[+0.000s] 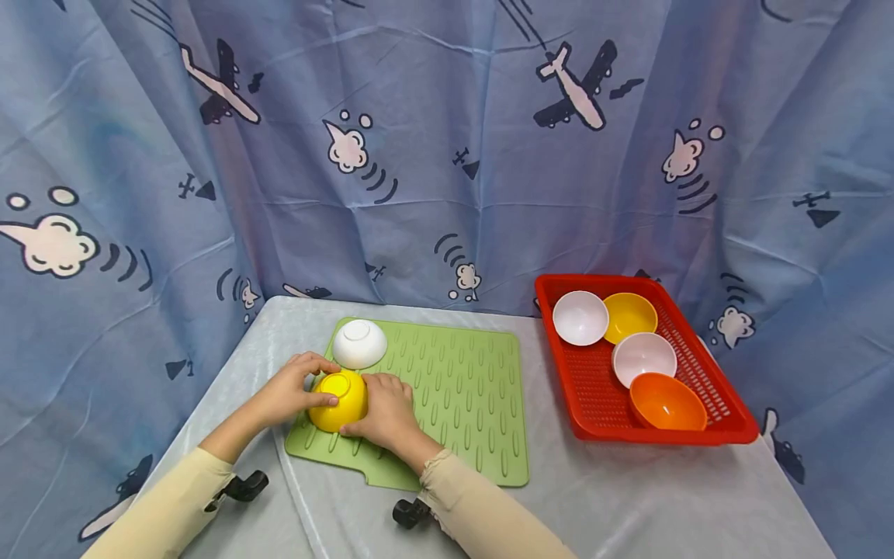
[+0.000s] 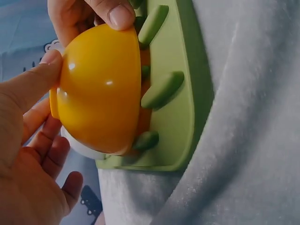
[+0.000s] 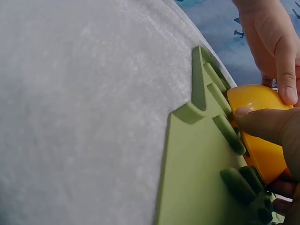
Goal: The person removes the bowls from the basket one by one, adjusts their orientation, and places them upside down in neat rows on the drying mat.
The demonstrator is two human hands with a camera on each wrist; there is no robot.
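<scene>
A yellow bowl (image 1: pixel 351 404) sits upside down at the left part of a green drying mat (image 1: pixel 454 396), its foot ring up. From the left, my left hand (image 1: pixel 289 388) holds it near the foot, thumb and index finger on either side; the other fingertips stand off the bowl in the left wrist view. My right hand (image 1: pixel 387 411) grips the bowl's right side, with the thumb (image 3: pixel 258 123) low near the rim and the fingers round the far side. Just behind it, an upturned white bowl (image 1: pixel 359 345) rests on the mat's far left corner.
At the right stands a red basket (image 1: pixel 576 404) holding two white bowls (image 1: pixel 581 318) (image 1: pixel 644 359), a yellow bowl (image 1: pixel 632 317) and an orange bowl (image 1: pixel 668 404). Raised green ridges (image 2: pixel 162 90) cover the mat. A grey cloth (image 1: pixel 594 497) covers the table, and a patterned blue curtain (image 1: pixel 419 155) hangs behind.
</scene>
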